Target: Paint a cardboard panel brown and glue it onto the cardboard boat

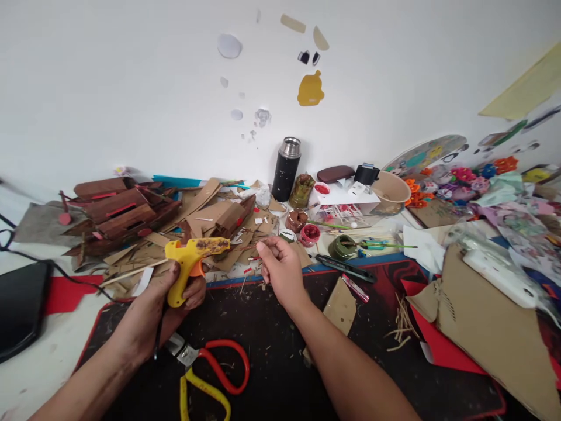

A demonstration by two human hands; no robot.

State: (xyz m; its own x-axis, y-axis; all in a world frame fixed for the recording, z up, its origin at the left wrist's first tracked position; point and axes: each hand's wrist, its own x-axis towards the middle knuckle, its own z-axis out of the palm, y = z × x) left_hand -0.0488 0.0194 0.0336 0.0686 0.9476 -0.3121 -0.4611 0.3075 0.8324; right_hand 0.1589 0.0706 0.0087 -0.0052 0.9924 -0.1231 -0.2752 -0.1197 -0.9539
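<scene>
My left hand (182, 292) is wrapped round the handle of a yellow hot glue gun (188, 263), its stained nozzle pointing right. Across from the nozzle, my right hand (280, 266) is closed in a pinch; whatever lies between its fingertips is too small to make out. Behind both hands, a small brown model boat (234, 216) rests on cardboard scraps (205, 196). Scissors (205, 362) with one red and one yellow handle lie on the dark mat (272, 362) below my hands.
Several brown model boats (118, 210) are piled at left. A black thermos (286, 172), paint pots (310, 235) and a beige bowl (390, 190) stand along the wall. A black cutter (346, 269), a cardboard sheet (486, 327) and a white glue gun (499, 278) lie at right.
</scene>
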